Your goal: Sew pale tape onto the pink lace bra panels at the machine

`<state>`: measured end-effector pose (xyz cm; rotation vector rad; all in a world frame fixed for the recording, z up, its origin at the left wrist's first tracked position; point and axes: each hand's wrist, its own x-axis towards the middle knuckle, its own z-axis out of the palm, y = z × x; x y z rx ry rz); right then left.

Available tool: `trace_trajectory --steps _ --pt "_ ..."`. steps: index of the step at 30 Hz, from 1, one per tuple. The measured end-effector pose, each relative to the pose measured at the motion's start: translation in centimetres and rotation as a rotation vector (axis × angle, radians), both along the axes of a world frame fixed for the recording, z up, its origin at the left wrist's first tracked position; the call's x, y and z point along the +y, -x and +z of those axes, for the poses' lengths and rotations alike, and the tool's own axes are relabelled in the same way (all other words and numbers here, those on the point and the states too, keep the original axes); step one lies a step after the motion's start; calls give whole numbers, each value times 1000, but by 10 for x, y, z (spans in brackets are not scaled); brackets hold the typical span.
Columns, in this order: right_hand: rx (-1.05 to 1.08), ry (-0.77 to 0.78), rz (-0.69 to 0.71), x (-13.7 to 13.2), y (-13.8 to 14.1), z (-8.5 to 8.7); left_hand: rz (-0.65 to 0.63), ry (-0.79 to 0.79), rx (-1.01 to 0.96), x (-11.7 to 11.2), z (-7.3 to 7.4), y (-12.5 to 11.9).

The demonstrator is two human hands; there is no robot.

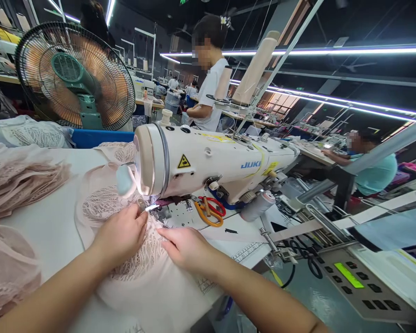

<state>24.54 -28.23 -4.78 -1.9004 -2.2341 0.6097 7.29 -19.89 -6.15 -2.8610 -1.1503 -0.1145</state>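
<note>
A pale pink lace garment piece lies under the needle end of a white sewing machine, spread over the table. Close to the presser foot, my left hand presses on the lace with its fingers held together. My right hand pinches the near edge of the same piece between thumb and forefinger, just right of the needle area. A lit lamp shines on the stitching spot, where the needle itself is hard to make out. Orange- and red-handled scissors rest on the machine bed beyond my right hand.
Stacked pink lace pieces lie at the left, with another sheer piece nearer me. A large fan stands behind. Beside the machine are a grey thread cone and a control panel. Co-workers sit or stand farther back.
</note>
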Motion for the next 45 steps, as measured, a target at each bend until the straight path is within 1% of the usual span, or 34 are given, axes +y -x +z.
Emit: trace_trajectory --steps 4,7,9,11,15,18,24,28,30,32,34,37,40,45 --pt "-79 -18 18 6 3 -2 17 -25 -85 7 -5 8" --pt "-136 -42 29 6 3 -4 -52 -102 -151 7 -9 14" --pt "-163 -57 38 2 2 -5 -89 -127 -143 2 -9 17" --pt "-197 -73 67 -4 -2 -5 -85 -92 -92 -5 -8 20" --pt "-248 -102 156 -12 -8 -5 -8 95 54 -13 -3 23" --pt "-262 -94 157 -10 -9 -4 67 198 136 -10 3 21" --pt "-329 1 114 1 -1 5 183 268 196 -4 16 20" --pt "-362 38 99 7 5 7 262 262 203 -2 18 22" --pt "-390 67 109 10 8 7 309 273 218 1 16 24" --pt "-433 116 119 12 11 8 331 288 197 5 11 27" --pt "-471 162 127 14 14 11 312 271 128 9 4 32" --pt "-484 187 121 16 19 15 251 177 22 14 -6 39" --pt "-458 196 95 17 22 16 230 115 -22 19 -12 42" --pt "-464 185 94 17 22 9 236 164 -41 33 -15 46"
